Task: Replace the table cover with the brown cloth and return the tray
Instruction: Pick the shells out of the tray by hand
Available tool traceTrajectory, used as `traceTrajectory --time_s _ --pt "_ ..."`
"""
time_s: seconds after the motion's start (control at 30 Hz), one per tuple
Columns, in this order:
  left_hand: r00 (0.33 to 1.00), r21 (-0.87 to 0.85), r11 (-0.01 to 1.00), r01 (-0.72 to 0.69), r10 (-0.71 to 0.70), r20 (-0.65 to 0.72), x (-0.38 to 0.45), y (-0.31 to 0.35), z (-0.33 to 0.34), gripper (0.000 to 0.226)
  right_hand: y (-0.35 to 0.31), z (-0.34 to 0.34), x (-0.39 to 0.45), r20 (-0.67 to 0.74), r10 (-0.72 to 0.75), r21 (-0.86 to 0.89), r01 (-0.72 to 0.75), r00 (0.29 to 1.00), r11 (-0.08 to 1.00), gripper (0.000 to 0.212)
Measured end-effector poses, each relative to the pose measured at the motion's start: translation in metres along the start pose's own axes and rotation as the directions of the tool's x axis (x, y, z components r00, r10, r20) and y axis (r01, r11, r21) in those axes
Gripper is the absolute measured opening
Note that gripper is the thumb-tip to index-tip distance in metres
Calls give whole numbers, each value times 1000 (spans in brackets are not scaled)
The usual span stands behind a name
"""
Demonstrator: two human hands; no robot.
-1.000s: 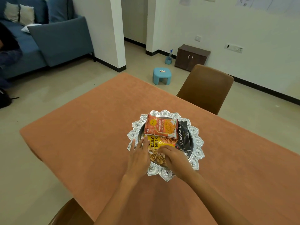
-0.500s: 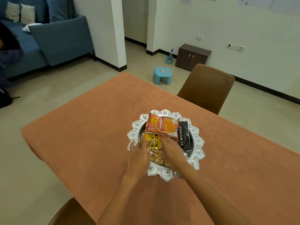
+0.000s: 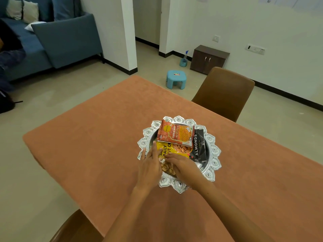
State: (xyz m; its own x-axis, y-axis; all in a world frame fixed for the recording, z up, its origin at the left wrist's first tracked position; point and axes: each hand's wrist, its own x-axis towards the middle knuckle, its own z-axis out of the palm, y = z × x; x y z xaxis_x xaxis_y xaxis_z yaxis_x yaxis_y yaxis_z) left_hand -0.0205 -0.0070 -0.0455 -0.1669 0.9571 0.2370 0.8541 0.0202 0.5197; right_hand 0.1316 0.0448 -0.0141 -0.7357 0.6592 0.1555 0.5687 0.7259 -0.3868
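The brown cloth point(image 3: 104, 145) covers the whole table, smooth across the top and hanging over the near-left edge. A brown chair point(image 3: 225, 93) stands at the far side, and the back of another chair point(image 3: 75, 227) pokes in at the bottom left. On the cloth, just right of centre, sits the silver tray point(image 3: 214, 151) with its scalloped, petal-shaped rim.

Both forearms reach in from the bottom edge and meet over the tray's near side. The left hand point(image 3: 150, 165) lies flat, fingers straight and together, fingertips on the yellow packet point(image 3: 167, 149) and the thumb out over the tray's left rim. The right hand point(image 3: 181, 166) lies palm down with relaxed fingers pointing left over a small heap of nuts point(image 3: 166, 167); whether it pinches anything, I cannot tell.

Now the labels. The yellow packet reads "DAILY" and "NUT", partly covered, with almonds pictured. Overlapping its far edge, the orange packet point(image 3: 175, 133) says "GARLIC"; the rest is too small. Beside them the black packet point(image 3: 199, 145) reads "ALMONDS".
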Motion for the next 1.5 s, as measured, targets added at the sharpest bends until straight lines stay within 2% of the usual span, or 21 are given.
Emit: traceTrajectory --time_s 0.17,0.3,0.4,0.47,0.5,0.57,0.63,0.73,0.8,0.87,0.93,1.0,1.07,1.1,1.23,1.3,1.4,1.5 --pt "999 -102 995 -11 6 -52 -1 1 0 61 -4 -3 2 -35 -6 17 7 999 1000 39" --pt "993 -98 994 -45 34 -111 -3 -2 2 65 -11 2 9 84 -139 6 139 987 990 27" --pt "989 -63 996 -63 54 -134 -4 -1 3 67 3 -8 -8 91 -4 48 0 996 999 43" --pt "989 -53 997 -54 46 -138 -3 0 3 66 11 -15 -20 42 102 97 -106 994 990 45" --pt "989 -51 998 -48 41 -140 -2 0 3 65 11 -18 -23 63 122 94 -128 991 987 45" --pt "988 -48 998 -44 37 -149 -3 0 2 64 8 -18 -25 176 130 63 -143 976 988 49" --pt "988 -63 997 -49 39 -150 -3 1 2 63 6 -17 -21 220 146 41 -159 964 986 47" --pt "988 -37 996 -76 70 -140 -1 2 1 59 3 -16 -13 235 132 -67 -119 963 991 40" --pt "987 -22 996 -91 87 -138 0 5 0 48 5 -10 -14 221 101 -76 -86 970 993 36" --pt "991 -188 981 -52 27 -135 -1 15 -7 45 3 -6 -18 127 124 -149 -105 984 983 34" --pt "991 -502 864 36 -96 -94 -2 29 -16 39 0 -1 -20 90 189 -85 -182 978 980 24" --pt "971 -776 617 128 -239 -30 -2 42 -26 33 -7 -3 -19 56 279 21 -281 959 960 11" --pt "931 -916 352 195 -359 60 0 53 -33 30 -9 -6 -16 -19 268 26 -267 963 963 10" --pt "912 -942 249 224 -395 112 1 55 -34 30 -9 -10 -14 -40 277 53 -275 960 960 14" --pt "882 -952 -39 302 -368 295 6 57 -28 40 -16 -36 -2 -161 333 289 -278 929 916 19" --pt "847 -910 -260 322 -350 400 9 61 -26 43 -29 -48 4 -168 287 369 -209 943 905 21" --pt "784 -763 -571 304 -305 540 12 67 -27 49 -46 -52 11 -135 199 386 -134 971 913 21" --pt "777 -665 -700 261 -257 575 15 69 -27 50 -57 -53 14 -133 178 380 -116 975 918 22"
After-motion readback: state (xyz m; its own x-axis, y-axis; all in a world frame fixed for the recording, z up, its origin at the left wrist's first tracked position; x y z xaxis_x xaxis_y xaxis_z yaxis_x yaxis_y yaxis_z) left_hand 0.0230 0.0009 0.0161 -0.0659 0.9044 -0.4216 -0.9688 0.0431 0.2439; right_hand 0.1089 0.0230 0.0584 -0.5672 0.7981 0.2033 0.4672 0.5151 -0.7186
